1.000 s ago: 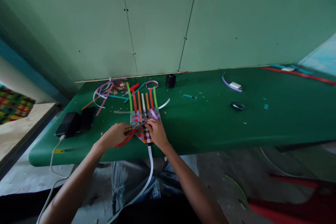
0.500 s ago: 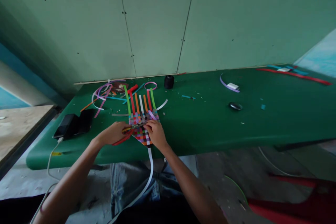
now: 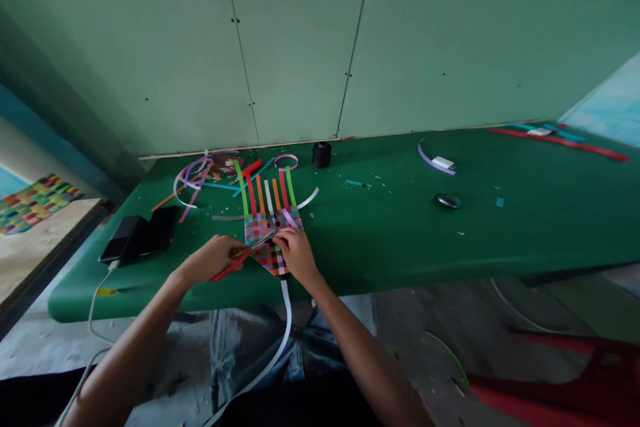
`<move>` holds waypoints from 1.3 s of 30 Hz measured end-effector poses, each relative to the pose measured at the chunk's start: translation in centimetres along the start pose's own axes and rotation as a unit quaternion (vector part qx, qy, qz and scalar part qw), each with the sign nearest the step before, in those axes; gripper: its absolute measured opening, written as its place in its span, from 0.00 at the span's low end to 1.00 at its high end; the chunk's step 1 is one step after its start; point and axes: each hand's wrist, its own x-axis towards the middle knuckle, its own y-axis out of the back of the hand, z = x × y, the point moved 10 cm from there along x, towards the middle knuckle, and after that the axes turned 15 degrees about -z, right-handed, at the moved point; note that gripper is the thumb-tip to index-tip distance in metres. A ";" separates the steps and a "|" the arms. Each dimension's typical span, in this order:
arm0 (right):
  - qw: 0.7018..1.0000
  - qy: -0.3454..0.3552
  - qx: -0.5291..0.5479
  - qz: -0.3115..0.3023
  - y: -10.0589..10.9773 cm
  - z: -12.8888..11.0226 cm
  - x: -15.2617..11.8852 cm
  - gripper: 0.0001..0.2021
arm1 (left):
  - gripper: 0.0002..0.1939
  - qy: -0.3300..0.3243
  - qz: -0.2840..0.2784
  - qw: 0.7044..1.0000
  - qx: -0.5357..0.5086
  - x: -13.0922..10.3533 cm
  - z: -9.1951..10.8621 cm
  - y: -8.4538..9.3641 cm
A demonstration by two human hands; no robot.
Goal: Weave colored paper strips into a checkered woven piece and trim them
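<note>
A multicoloured woven piece of flat strips (image 3: 270, 260) lies near the table's front edge, its green, red, orange and white strip ends pointing away from me. My left hand (image 3: 215, 259) is closed around the handles of scissors (image 3: 233, 267), red with some yellow. Their metal blades reach right across the weave towards my other fingers. My right hand (image 3: 296, 250) pinches at the weave's right side, beside a short purple strip end (image 3: 289, 217); its fingertips hide what exactly they grip. From the weave's lower tip a long white strip (image 3: 287, 320) hangs towards my lap.
Loose strips (image 3: 193, 177) and a red-handled tool (image 3: 253, 167) lie at the back left. A black spool (image 3: 321, 155) stands near the wall. Black devices (image 3: 125, 238) with a cable sit left; a computer mouse (image 3: 447, 201) lies right. A red chair (image 3: 550, 387) is below.
My left hand and the scissors' handles have shifted slightly, and the yellow part shows less. A colourful woven sheet has come into view at the far left. My right hand stays put.
</note>
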 end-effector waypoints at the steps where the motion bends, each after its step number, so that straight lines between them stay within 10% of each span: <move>1: 1.000 0.001 -0.001 0.000 0.0 -0.1 0.0 0.08 | 0.16 0.000 0.004 1.000 0.000 -0.2 -0.1 0.0; 14: 1.000 0.002 0.002 -0.010 0.1 -0.3 0.0 0.07 | 0.23 0.051 0.134 0.977 0.158 -1.6 1.0 0.0; 24: 0.999 0.020 -0.030 -0.009 0.2 -1.3 -0.3 0.07 | 0.25 0.266 0.220 0.917 0.201 -8.6 -10.2 1.5; 33: 0.998 -0.002 -0.062 -0.032 -0.3 -1.2 -0.2 0.07 | 0.16 -0.035 0.231 0.972 0.038 0.9 3.3 1.4; 39: 0.996 0.001 -0.080 -0.043 -0.4 -1.7 -0.4 0.06 | 0.08 -0.071 0.226 0.971 -0.007 2.7 3.8 0.6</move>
